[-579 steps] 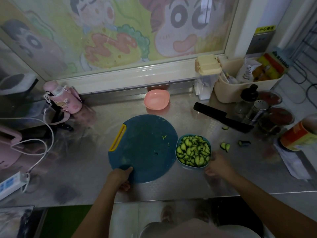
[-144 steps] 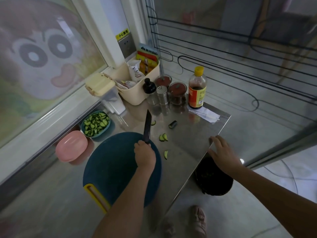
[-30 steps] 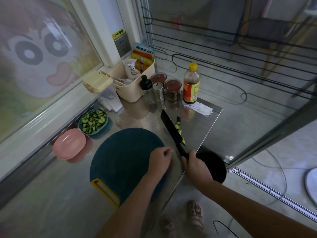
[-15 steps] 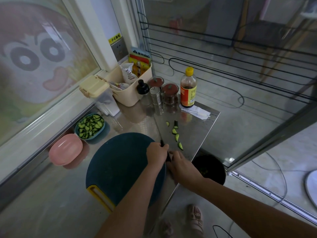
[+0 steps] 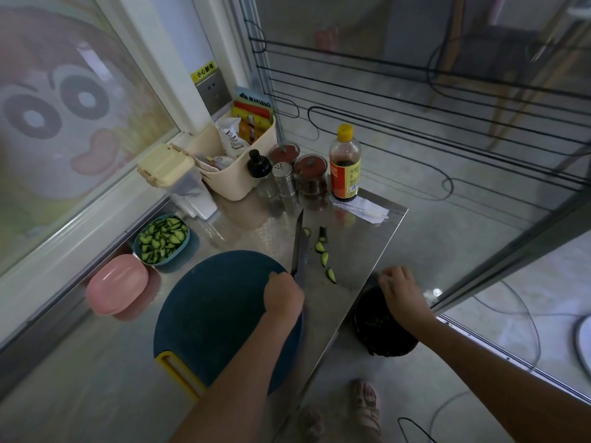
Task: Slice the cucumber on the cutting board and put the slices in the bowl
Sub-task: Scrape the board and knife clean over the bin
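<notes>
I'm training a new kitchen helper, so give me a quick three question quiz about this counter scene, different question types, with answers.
1. True or false: the cutting board has cucumber slices on it.
2. Which hand holds the knife: A) left hand, B) right hand?
3. Fill in: the loose cucumber pieces lie on the steel counter between the knife and the ____ edge.

Key: 1 false; 2 A; 3 right. The sliced cucumber sits in the blue bowl.
</notes>
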